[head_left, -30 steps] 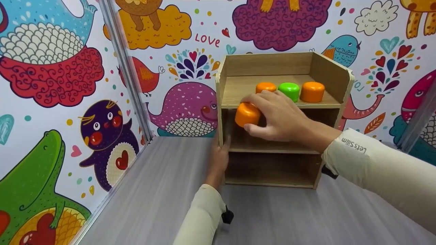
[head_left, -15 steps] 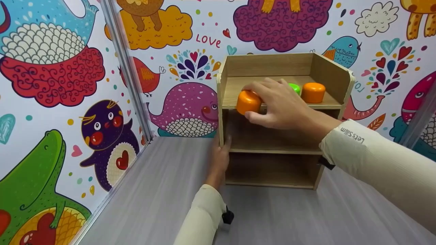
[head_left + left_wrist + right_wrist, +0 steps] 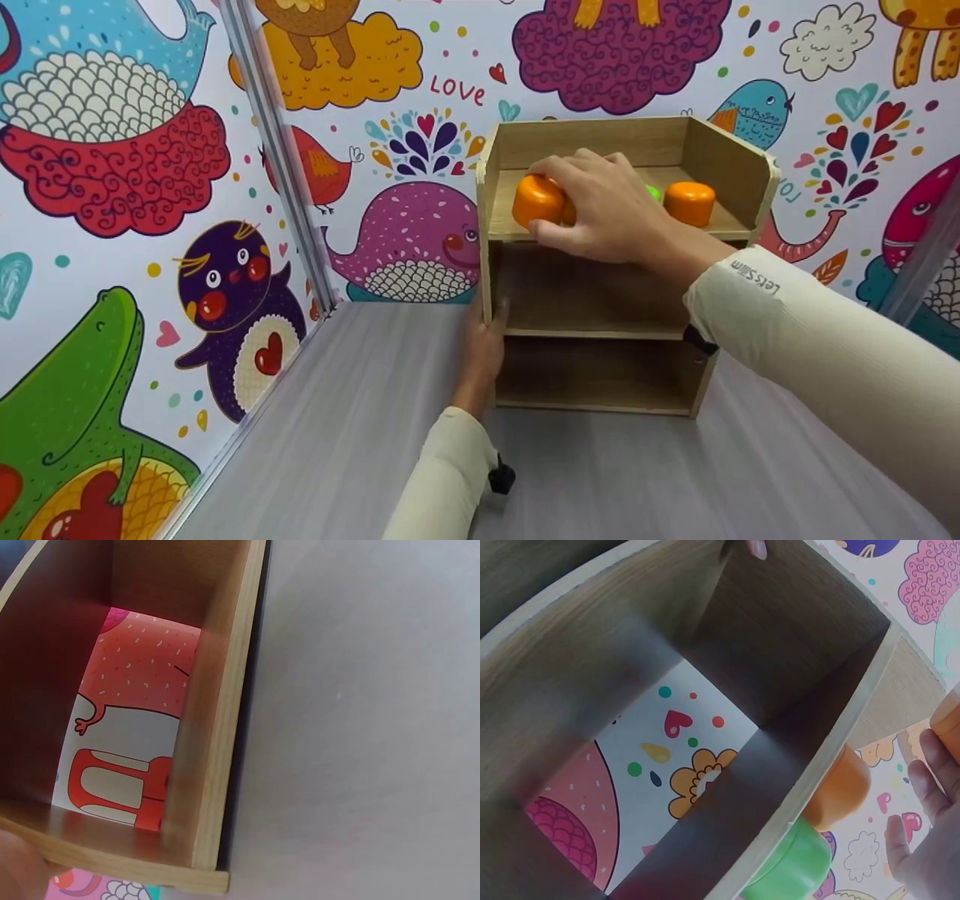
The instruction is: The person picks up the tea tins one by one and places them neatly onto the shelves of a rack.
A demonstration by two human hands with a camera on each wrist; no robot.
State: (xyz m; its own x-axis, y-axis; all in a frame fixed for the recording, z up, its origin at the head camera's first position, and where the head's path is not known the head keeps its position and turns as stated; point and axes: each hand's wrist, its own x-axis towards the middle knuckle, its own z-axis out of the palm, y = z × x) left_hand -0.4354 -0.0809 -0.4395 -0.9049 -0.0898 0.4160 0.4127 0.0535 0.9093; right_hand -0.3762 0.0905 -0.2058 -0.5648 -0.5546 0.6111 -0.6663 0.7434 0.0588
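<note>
My right hand (image 3: 600, 206) grips an orange round-topped cylinder (image 3: 538, 201) at the left end of the top of a small wooden shelf unit (image 3: 600, 334). Whether its base touches the board cannot be made out. Just right of it, a second orange cylinder (image 3: 569, 213) shows partly behind the fingers. A green cylinder (image 3: 653, 193) is mostly covered by the hand, and another orange one (image 3: 689, 203) stands at the right. My left hand (image 3: 482, 349) holds the unit's left side panel; a fingertip (image 3: 757, 547) shows inside it in the right wrist view.
The unit has a raised back and side walls around its top, with two open compartments below. It stands on a grey table (image 3: 360, 420). Cartoon-printed panels (image 3: 420, 150) rise behind and to the left, joined by a metal post (image 3: 281, 150).
My right hand has lifted the orange cylinder from in front of the middle compartment up to the left end of the top board. The left hand has stayed on the side panel.
</note>
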